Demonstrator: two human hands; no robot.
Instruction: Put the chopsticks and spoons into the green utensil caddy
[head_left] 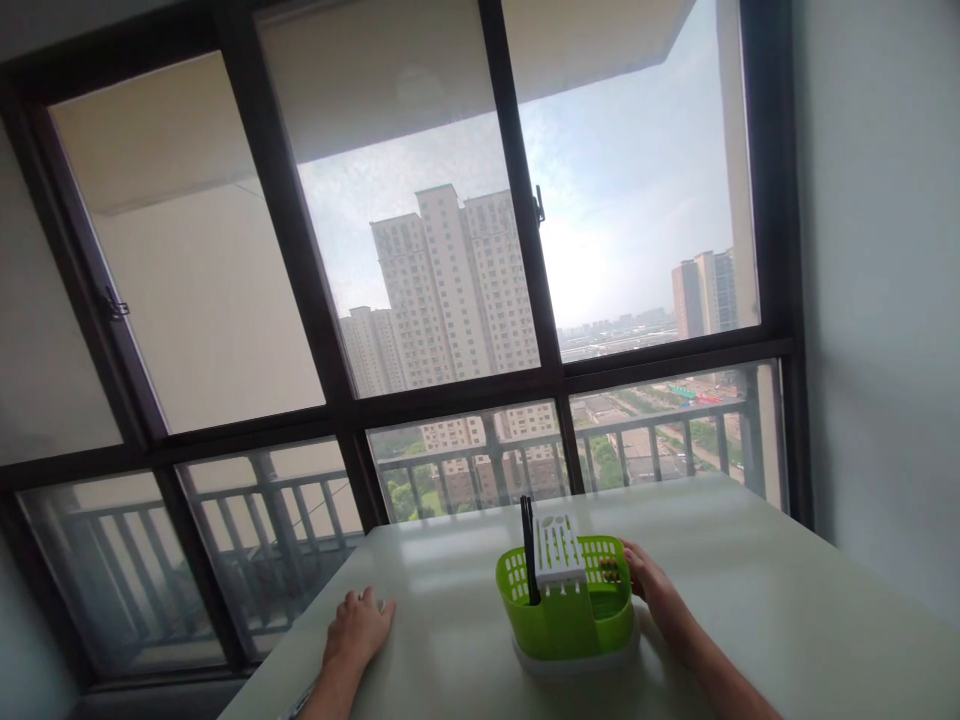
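A lime-green slotted cutlery holder point(564, 612) with a white insert stands on a pale table point(750, 590). A pair of dark chopsticks point(528, 560) sticks up from its left side. My right hand point(651, 583) rests against the holder's right wall, fingers touching the rim. My left hand point(358, 627) lies flat, palm down, on the table to the holder's left, well apart from it and holding nothing.
A large dark-framed window point(420, 300) fills the wall just beyond the table's far edge, with a balcony railing and tower blocks outside. A plain wall point(877, 300) closes the right side. The table's left edge runs diagonally near my left hand.
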